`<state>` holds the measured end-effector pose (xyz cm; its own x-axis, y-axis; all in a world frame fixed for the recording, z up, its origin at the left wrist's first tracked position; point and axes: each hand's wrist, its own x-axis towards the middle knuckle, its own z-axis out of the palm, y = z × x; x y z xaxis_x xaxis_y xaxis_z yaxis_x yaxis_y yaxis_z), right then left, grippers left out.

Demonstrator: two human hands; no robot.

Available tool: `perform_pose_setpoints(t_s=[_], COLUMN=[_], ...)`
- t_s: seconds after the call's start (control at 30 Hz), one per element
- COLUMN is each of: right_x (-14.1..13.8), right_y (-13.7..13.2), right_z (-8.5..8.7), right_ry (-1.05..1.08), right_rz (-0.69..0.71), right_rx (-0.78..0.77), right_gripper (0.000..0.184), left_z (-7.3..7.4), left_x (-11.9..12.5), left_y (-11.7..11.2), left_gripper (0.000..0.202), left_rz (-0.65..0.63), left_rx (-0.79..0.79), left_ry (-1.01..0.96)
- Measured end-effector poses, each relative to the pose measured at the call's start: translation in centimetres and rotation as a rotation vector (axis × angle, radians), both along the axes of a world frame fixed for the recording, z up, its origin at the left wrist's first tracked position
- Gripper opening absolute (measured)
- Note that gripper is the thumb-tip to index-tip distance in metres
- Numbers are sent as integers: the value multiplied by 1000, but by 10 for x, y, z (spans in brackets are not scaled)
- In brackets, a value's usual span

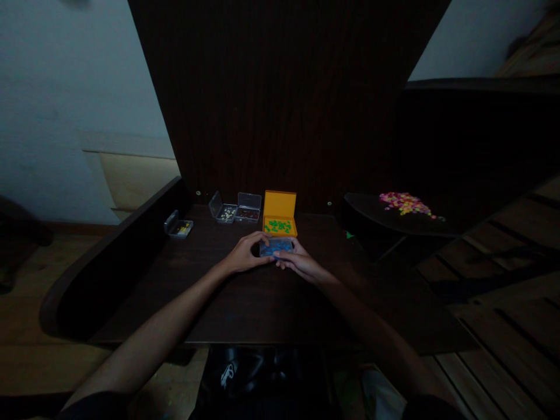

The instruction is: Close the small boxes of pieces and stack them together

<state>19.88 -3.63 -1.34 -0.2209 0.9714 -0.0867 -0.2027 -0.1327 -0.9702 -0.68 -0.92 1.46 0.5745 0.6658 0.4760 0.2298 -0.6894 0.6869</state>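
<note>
Between my two hands is a small clear plastic box (276, 247) with blue pieces inside, its lid apparently closed. My left hand (249, 252) grips the box's left side, thumb along the near edge and fingers at the far corner. My right hand (301, 262) holds the right side, with the thumb over the front and fingers curled beneath. Just beyond stands an open yellow box (280, 204) with green pieces (279, 226) in its base.
Open clear boxes hold white pieces (227, 214), dark reddish pieces (248, 215) and yellow pieces (184, 228). A pile of pink and yellow pieces (406, 204) lies on a raised dark shelf (371, 205) at right. A low wall (109, 262) borders the dark tabletop (210, 315) on the left.
</note>
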Motion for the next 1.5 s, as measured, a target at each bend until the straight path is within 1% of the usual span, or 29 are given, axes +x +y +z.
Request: perform_pose_setpoints(t_s=[0.13,0.23,0.3,0.33,0.4,0.47,0.57,0.67,0.83,1.07,1.23,1.5], right_x=[10,19,24,26,28,29,31,33,34,35,34,35], right_y=[5,5,3,2,2,2,3,3,2,4,4,9], right_z=[-2,2,4,5,6,4,2,1,-1,-6,-8,-18], right_ry=[-294,-551,-688,-734,-787,-821,-909,-1017,-1111,-1190,-1214,-1222], right_rz=[-68,-114,-93,-61,25,100,172,203,195,166,165,155], right_rx=[180,355,527,617,762,844,920,977,1076,1278,1323,1382], right_gripper=[62,78,84,81,69,59,55,55,55,50,50,47], left_z=[-2,-6,-8,-10,-12,-14,-18,-22,-28,-34,-35,-32], left_x=[-2,-4,-6,-6,-7,-7,-8,-9,-11,-9,-9,-10], left_y=[2,5,6,7,9,10,11,13,14,11,8,5], left_gripper=[27,30,34,37,40,41,40,41,42,44,43,42], left_rz=[2,-4,-8,-10,-17,-31,-44,-43,-67,-111,-102,-88], left_rx=[19,49,68,75,89,110,148,184,257,411,486,514], left_ry=[40,79,109,123,149,189,271,315,321,319,319,371])
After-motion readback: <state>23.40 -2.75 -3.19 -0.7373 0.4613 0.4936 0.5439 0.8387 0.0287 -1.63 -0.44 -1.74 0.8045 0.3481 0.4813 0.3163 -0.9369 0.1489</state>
